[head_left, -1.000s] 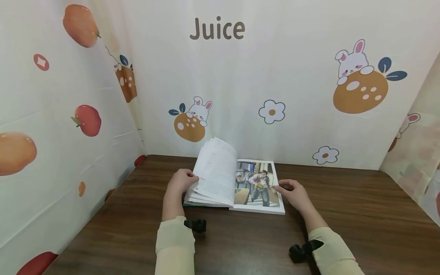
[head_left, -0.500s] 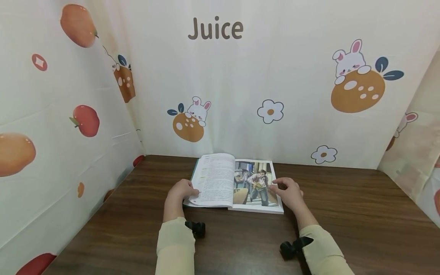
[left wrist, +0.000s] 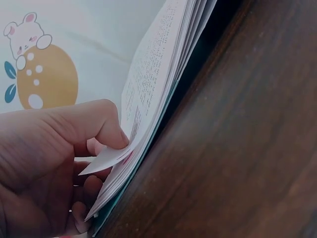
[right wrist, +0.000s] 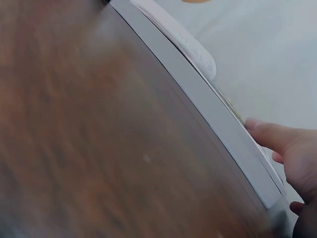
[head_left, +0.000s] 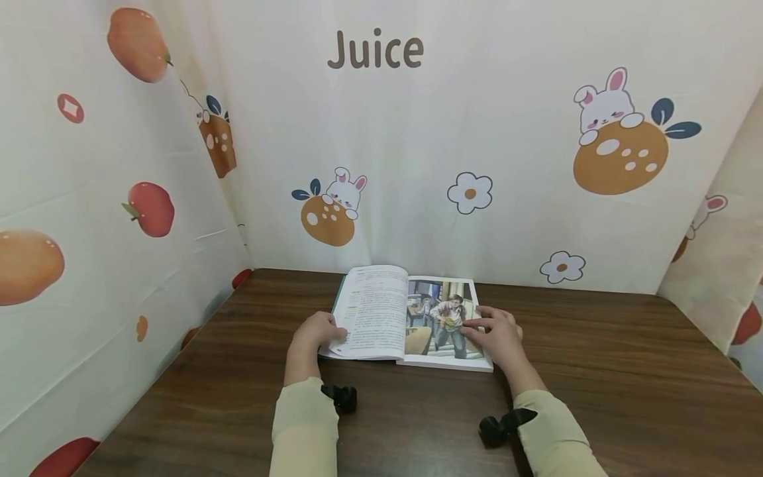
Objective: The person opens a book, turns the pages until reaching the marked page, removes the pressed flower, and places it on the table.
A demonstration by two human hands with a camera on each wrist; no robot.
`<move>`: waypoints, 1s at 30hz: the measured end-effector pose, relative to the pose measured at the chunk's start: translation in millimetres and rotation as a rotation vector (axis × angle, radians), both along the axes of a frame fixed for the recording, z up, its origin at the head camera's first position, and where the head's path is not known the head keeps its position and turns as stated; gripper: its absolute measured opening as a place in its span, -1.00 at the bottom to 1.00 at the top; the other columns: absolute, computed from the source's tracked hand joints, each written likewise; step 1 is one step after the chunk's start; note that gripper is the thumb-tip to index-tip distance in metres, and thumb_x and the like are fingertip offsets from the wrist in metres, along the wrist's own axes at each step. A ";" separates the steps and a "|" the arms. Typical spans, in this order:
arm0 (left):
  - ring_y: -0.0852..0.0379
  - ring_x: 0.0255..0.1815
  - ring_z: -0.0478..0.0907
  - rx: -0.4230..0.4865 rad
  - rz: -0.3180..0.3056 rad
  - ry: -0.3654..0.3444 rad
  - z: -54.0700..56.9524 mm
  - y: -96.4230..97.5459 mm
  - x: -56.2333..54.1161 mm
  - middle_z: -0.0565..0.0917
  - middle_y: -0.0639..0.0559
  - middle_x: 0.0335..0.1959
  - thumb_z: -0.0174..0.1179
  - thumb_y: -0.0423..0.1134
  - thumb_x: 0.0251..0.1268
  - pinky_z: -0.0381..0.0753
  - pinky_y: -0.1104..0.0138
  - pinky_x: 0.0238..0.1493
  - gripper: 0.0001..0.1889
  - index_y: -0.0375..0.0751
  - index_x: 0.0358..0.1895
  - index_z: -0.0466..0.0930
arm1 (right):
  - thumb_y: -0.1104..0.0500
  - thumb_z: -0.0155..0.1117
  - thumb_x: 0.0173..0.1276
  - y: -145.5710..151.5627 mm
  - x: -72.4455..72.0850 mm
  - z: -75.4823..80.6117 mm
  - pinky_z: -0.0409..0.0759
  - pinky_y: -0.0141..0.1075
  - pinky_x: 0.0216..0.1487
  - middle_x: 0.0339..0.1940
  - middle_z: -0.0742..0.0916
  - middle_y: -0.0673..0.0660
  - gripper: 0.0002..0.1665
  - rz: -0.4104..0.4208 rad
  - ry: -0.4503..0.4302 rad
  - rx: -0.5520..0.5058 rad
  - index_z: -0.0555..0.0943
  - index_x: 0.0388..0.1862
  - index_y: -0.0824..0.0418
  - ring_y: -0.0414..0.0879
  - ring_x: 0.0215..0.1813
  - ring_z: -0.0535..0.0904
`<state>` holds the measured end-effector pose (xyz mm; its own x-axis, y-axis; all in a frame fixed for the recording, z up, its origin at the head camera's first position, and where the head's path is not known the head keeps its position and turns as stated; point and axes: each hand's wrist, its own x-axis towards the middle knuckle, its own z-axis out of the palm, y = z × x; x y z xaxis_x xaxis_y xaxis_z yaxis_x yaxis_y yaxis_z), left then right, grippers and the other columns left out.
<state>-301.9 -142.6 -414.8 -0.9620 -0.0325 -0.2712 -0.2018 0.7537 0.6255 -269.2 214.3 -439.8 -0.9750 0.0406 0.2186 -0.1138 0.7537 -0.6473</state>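
Observation:
An open book (head_left: 374, 318) lies on the table, with printed text on the left page and a colour picture of a running person on the right page (head_left: 450, 315). My left hand (head_left: 314, 332) is at the lower left corner and pinches a left page (left wrist: 111, 154) there. In the left wrist view the thumb lies on top of that page, which stands a little apart from those beneath. My right hand (head_left: 496, 332) touches the picture page near its right edge, thumb and fingertips on the paper. The right wrist view shows the thick page block (right wrist: 198, 106) from its edge.
The brown wooden table (head_left: 417, 424) extends to both sides and in front of the book. A pale curtain (head_left: 512, 119) with fruit and rabbit prints rises close behind the book. Black wrist cameras sit at both cuffs, the left one (head_left: 342, 399) near the table's middle.
The raised left pages have come down flat, and my left hand has lowered with them. My right hand has moved left from the book's edge onto the picture page.

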 end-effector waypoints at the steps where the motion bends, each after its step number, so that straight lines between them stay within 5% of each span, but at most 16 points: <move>1: 0.05 -0.48 0.37 -0.002 0.004 -0.004 -0.3 0.1 -0.2 0.44 -0.06 -0.54 0.27 -0.17 0.09 0.30 0.28 -0.49 -0.77 -0.23 -0.52 0.46 | 0.01 0.37 0.15 -1.1 0.4 0.3 -0.05 0.16 0.15 0.23 0.45 0.26 -0.72 -0.011 0.006 0.012 0.73 -0.25 0.17 0.26 0.30 0.09; 16: 0.06 -0.46 0.38 -0.011 0.005 0.002 -0.7 0.4 0.8 0.45 -0.05 -0.53 0.25 -0.15 0.12 0.31 0.29 -0.48 -0.76 -0.22 -0.53 0.47 | 0.08 0.37 0.16 -8.5 1.1 -1.6 0.12 0.17 0.07 -0.09 0.59 0.17 -0.85 0.000 0.185 0.195 0.72 -0.40 0.14 0.22 0.13 0.32; 30: 0.05 -0.45 0.38 -0.012 0.004 0.010 1.1 0.4 3.3 0.47 -0.06 -0.51 0.24 -0.14 0.14 0.31 0.28 -0.46 -0.76 -0.22 -0.50 0.49 | 0.10 0.33 0.20 -7.7 -0.2 -4.8 0.11 0.14 0.05 -0.12 0.57 0.18 -0.84 0.000 0.192 0.143 0.69 -0.41 0.18 0.19 0.08 0.31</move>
